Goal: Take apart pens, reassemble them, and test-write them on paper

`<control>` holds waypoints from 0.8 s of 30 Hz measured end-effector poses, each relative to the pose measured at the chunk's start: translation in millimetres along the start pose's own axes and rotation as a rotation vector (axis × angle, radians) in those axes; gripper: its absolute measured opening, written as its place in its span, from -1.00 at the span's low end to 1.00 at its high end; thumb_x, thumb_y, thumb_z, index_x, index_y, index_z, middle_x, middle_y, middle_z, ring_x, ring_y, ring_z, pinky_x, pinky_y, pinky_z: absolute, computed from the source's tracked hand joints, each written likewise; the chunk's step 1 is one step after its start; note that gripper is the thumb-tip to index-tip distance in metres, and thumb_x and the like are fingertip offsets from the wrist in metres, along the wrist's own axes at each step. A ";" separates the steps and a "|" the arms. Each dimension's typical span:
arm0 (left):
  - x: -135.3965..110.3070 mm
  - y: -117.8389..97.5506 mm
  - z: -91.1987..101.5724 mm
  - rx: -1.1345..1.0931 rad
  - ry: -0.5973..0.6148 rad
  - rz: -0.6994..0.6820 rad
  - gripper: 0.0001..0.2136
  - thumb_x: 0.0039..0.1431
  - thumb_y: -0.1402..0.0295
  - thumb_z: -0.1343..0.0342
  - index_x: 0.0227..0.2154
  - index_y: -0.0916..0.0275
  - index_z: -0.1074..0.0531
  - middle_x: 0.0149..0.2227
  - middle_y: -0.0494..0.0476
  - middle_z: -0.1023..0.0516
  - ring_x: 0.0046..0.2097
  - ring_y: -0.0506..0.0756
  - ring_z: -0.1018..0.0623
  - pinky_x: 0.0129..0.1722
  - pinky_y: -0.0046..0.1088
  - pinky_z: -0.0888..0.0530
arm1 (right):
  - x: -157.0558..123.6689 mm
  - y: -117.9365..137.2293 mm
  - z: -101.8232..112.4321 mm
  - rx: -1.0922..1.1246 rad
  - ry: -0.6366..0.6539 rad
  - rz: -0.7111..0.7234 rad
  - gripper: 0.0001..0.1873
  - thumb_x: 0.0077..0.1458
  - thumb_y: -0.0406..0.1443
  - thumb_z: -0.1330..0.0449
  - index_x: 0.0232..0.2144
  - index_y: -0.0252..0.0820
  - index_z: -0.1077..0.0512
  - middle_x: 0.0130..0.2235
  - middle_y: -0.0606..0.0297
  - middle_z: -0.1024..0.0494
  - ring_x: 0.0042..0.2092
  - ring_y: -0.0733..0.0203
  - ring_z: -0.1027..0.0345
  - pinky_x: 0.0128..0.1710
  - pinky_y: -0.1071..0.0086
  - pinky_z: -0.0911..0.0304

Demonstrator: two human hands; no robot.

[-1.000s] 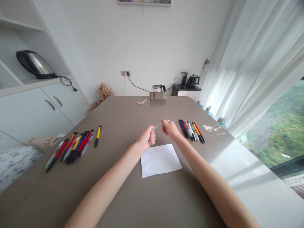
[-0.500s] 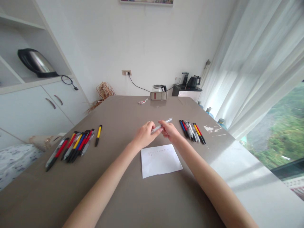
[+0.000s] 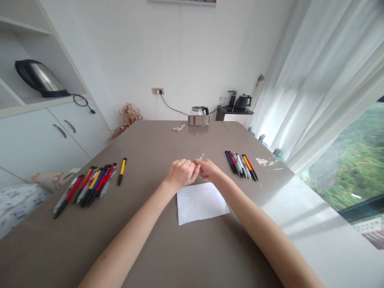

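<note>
Both my hands meet above the far edge of a white sheet of paper (image 3: 202,208) with small handwriting near its top. Between them is a pale, clear-looking pen (image 3: 202,156), one end sticking out beyond the fingers. My left hand (image 3: 182,172) is closed around its near part. My right hand (image 3: 207,169) grips it from the other side, fingers curled. Most of the pen's length is hidden by the fingers. To the right lies a row of pens (image 3: 241,165) in blue, red, white, clear and yellow. A single yellow and black pen (image 3: 122,172) lies to the left.
A larger group of pens (image 3: 91,186) lies on the left of the brown table (image 3: 144,248). A glass pot (image 3: 199,111) stands behind a metallic box (image 3: 199,120) at the far edge, near a crumpled wrapper (image 3: 179,127). White flakes (image 3: 265,161) mark the right side.
My hands have drawn closer together and slightly lower, covering more of the pen. The pen now points more steeply away. The whole view has shifted a little.
</note>
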State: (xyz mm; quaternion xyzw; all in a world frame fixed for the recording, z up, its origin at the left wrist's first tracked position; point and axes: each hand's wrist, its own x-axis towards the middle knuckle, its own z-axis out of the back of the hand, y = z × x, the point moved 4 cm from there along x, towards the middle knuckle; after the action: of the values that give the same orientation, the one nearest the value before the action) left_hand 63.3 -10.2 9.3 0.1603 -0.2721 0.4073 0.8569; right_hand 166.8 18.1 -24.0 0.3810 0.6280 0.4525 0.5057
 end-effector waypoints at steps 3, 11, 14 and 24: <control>-0.6 -0.7 -6.0 -0.269 -0.041 0.316 -0.59 0.17 0.28 0.27 -0.68 0.29 -0.30 -0.64 0.13 -0.36 -0.56 0.00 -0.32 -0.54 -0.47 -0.08 | 0.8 1.9 -0.8 0.050 0.007 -0.010 -0.64 -0.08 -0.30 -0.02 -0.78 -0.16 0.04 -0.81 0.52 0.07 -0.74 0.51 0.27 -0.76 0.53 0.34; -1.2 1.0 -38.7 -1.473 0.057 1.128 -0.69 0.06 0.30 0.22 -0.74 0.20 0.07 -0.78 -0.14 0.12 -0.73 -0.11 0.06 -0.70 -0.55 0.05 | 6.8 1.8 -5.4 0.177 -0.164 0.181 -0.64 -0.09 -0.23 -0.05 -0.78 -0.18 -0.03 -0.78 0.49 -0.01 -0.73 0.49 0.21 -0.76 0.51 0.24; 4.2 -0.5 -40.4 -1.818 0.363 1.068 -0.66 0.06 0.22 0.18 -0.73 0.20 0.10 -0.77 -0.17 0.16 -0.73 -0.12 0.11 -0.73 -0.57 0.08 | 6.6 4.9 -2.1 0.140 -0.212 0.265 -0.64 -0.11 -0.20 -0.07 -0.78 -0.20 -0.08 -0.76 0.48 -0.03 -0.72 0.50 0.20 -0.75 0.51 0.22; 8.1 15.5 1.0 -0.404 -0.066 0.395 -0.72 0.05 0.28 0.01 -0.17 0.26 -0.24 -0.24 0.19 -0.37 -0.26 0.08 -0.39 -0.25 -0.38 -0.30 | 1.3 13.1 27.7 0.032 -0.456 0.217 -0.66 -0.14 -0.11 -0.07 -0.73 -0.22 -0.18 -0.74 0.46 -0.06 -0.70 0.46 0.15 -0.74 0.51 0.22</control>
State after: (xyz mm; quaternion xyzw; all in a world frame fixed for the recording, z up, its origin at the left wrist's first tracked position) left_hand 55.0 3.7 15.7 -0.0567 -0.4015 0.4987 0.7661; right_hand 194.0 28.3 -14.0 0.5462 0.4602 0.3966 0.5767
